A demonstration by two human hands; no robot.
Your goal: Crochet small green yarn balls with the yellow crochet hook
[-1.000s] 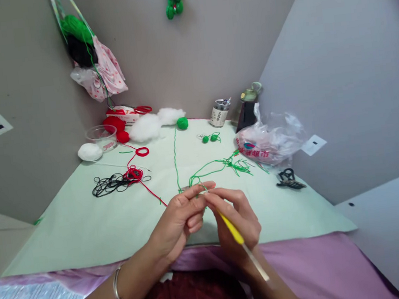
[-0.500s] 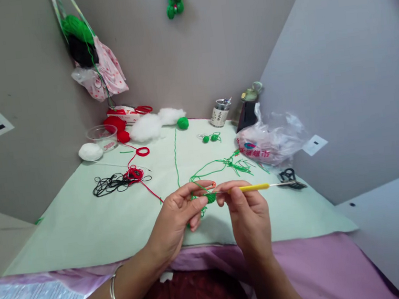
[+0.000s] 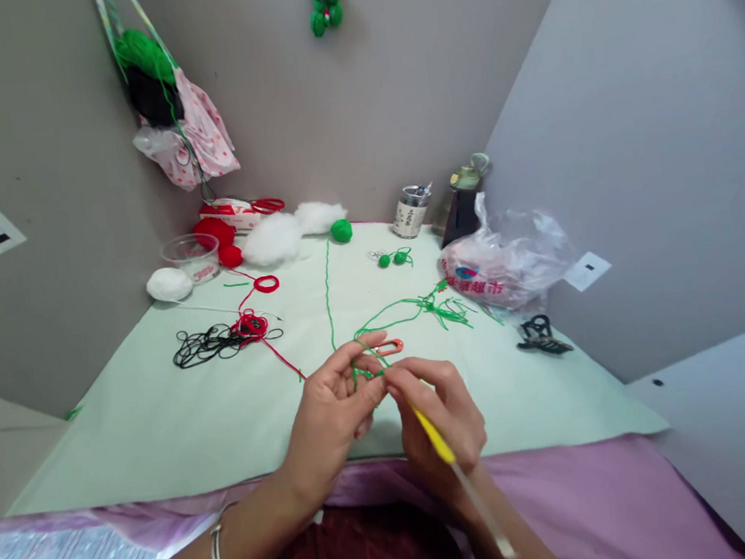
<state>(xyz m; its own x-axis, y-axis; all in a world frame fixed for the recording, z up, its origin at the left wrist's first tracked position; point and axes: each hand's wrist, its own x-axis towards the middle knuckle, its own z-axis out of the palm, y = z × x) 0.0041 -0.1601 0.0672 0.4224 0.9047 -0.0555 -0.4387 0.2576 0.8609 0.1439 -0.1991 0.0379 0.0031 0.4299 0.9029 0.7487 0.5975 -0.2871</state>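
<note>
My left hand [image 3: 336, 396] pinches a small green crochet piece [image 3: 368, 373] between thumb and fingers, with green yarn running over the raised index finger. My right hand [image 3: 443, 415] is closed on a crochet hook [image 3: 436, 434] with a yellow grip. The hook's metal end slopes down toward my right forearm, and its tip is hidden by the fingers. Fingertips of both hands meet at the green piece, which they mostly cover. Just beyond them lies a small orange loop-shaped item [image 3: 391, 346].
Green yarn strands [image 3: 443, 309], a black cord tangle [image 3: 209, 344] and a red ring [image 3: 266, 283] lie on the pale tabletop [image 3: 125, 415]. White stuffing [image 3: 274, 239] and a green yarn ball [image 3: 341, 230] sit behind. Rightward are a plastic bag [image 3: 505, 264] and a black claw clip [image 3: 543, 335].
My right hand has moved left and closer to the left fingertips. The hook has swung from level, pointing right, to slanting down toward me. The orange item shows more fully.
</note>
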